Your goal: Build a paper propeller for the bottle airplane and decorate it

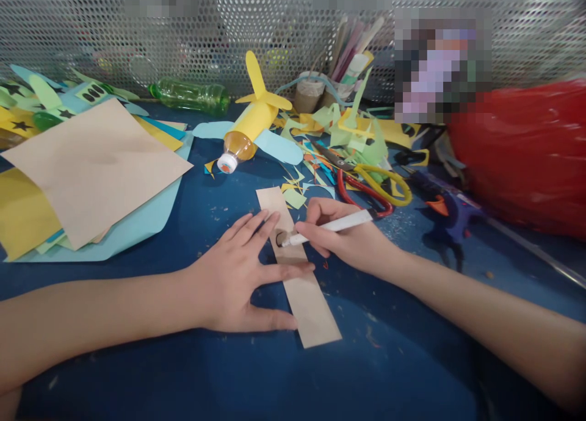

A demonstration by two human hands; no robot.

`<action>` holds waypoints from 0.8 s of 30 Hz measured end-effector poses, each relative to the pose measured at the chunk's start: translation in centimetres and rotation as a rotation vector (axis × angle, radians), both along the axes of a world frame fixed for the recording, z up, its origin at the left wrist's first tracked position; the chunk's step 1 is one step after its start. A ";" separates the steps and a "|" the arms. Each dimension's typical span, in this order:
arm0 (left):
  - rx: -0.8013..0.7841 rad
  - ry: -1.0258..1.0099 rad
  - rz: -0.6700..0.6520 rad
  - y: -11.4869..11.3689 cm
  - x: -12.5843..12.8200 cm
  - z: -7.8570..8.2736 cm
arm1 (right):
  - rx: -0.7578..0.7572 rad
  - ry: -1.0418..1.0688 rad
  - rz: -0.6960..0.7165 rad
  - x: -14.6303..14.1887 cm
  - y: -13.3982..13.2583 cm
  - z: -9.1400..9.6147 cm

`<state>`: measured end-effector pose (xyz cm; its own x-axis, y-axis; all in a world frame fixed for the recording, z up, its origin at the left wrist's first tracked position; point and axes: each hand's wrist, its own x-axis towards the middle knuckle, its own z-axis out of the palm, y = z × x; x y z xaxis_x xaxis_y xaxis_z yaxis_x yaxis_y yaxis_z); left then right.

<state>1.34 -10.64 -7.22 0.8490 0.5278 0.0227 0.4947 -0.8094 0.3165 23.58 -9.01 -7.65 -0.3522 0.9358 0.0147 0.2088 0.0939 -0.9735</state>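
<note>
A narrow tan paper strip [311, 311] lies on the blue table [256, 372]. My left hand [238, 277] rests flat on it, fingers spread, pinning its middle. My right hand [348, 235] is closed around a white marker [339, 226]. The marker's tip touches the strip by a small dark curved line, just beyond my left fingertips.
A bottle plane with yellow body and light-blue wings [249, 128] lies behind. Sheets of tan, yellow and blue paper [91, 165] sit at left. Scissors [370, 186], paper scraps, a blue glue gun [446, 210] and a red bag [526, 152] are at right. A mesh wall runs along the back.
</note>
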 end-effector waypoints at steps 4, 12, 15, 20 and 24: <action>-0.006 0.005 0.005 0.0 0.0 0.1 | 0.002 -0.013 -0.007 0.0 0.1 0.3; -0.013 0.006 0.011 -0.1 0.0 0.0 | 0.050 -0.001 -0.086 0.1 0.1 0.2; -0.009 0.007 0.008 -0.1 0.0 0.0 | 0.099 -0.015 -0.144 0.2 0.1 0.1; 0.001 -0.001 0.002 0.0 0.0 0.0 | 0.125 -0.022 -0.187 0.0 0.2 0.2; 0.009 -0.002 0.006 0.0 0.0 0.0 | 0.137 -0.027 -0.189 -0.1 0.3 0.1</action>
